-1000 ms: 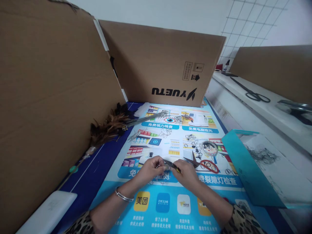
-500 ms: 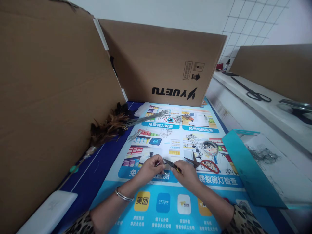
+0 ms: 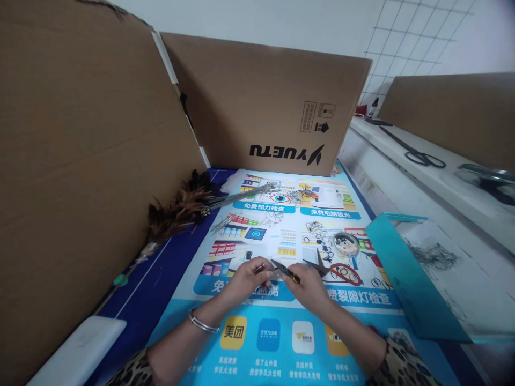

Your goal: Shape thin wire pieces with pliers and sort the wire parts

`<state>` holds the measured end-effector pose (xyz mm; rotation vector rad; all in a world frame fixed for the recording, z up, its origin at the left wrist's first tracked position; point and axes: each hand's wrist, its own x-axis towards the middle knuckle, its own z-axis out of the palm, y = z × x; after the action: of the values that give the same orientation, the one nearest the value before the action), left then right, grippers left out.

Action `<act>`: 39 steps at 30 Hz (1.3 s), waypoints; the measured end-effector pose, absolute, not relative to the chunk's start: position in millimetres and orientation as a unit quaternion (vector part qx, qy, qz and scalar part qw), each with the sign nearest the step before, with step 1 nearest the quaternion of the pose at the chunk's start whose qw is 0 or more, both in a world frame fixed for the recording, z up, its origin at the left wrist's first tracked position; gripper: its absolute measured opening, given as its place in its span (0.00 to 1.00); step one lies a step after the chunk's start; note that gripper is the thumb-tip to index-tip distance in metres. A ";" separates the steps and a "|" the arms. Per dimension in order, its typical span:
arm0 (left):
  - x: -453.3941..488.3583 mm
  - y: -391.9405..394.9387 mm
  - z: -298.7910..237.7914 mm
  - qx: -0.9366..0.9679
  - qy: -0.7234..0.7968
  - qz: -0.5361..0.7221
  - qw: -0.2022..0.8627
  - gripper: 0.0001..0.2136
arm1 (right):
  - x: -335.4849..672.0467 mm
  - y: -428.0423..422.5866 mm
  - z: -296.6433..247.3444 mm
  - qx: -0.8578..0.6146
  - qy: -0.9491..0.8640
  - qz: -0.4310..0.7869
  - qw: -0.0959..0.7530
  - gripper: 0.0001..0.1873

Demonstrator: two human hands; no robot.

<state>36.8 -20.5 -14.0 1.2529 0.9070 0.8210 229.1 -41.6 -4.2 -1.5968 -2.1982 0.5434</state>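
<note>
My left hand (image 3: 248, 279) is closed in a pinch on a thin wire piece (image 3: 271, 285), of which only fine ends show by the fingertips. My right hand (image 3: 309, 288) is wrapped round a pair of pliers (image 3: 282, 267) with dark jaws and yellow-and-black handles. The jaws point left and reach the left fingertips; whether they bite on the wire cannot be made out. Just right of that hand lie red-handled scissors (image 3: 345, 274), blades toward the pliers. Beyond them are small black rings and clips (image 3: 316, 228) and a round cartoon tin (image 3: 346, 244).
Bundled wires (image 3: 249, 194) and brown feathers (image 3: 181, 208) lie at the left. A teal-edged box (image 3: 406, 284) with tangled wire (image 3: 436, 256) stands at the right. Cardboard walls (image 3: 257, 96) close the back and left. Black scissors (image 3: 422, 157) rest on a white ledge (image 3: 386, 153).
Both hands stay almost in place, with the pliers still at the left fingertips. The whole view has shifted very slightly.
</note>
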 end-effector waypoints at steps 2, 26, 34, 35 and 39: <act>36.3 -20.7 -15.2 0.549 0.401 0.357 0.640 0.09 | 229.3 -41.7 -3.9 -0.569 -0.778 0.192 0.187 0.14; 37.7 -21.2 -17.1 0.563 0.410 0.344 0.629 0.08 | 227.8 -41.4 -1.2 -0.579 -0.771 0.189 0.187 0.14; 37.5 -19.1 -19.4 0.571 0.406 0.356 0.618 0.06 | 227.8 -41.2 -3.0 -0.576 -0.773 0.189 0.187 0.14; 37.6 -19.4 -19.3 0.568 0.405 0.354 0.623 0.06 | 227.5 -41.4 -3.1 -0.575 -0.774 0.188 0.186 0.14; 37.7 -20.6 -19.4 0.558 0.400 0.356 0.635 0.06 | 226.5 -42.7 -3.2 -0.570 -0.779 0.181 0.185 0.14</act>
<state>37.7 -20.6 -19.4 1.2753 0.9133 0.8131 226.5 -42.7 -3.2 -1.6078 -2.1970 0.5114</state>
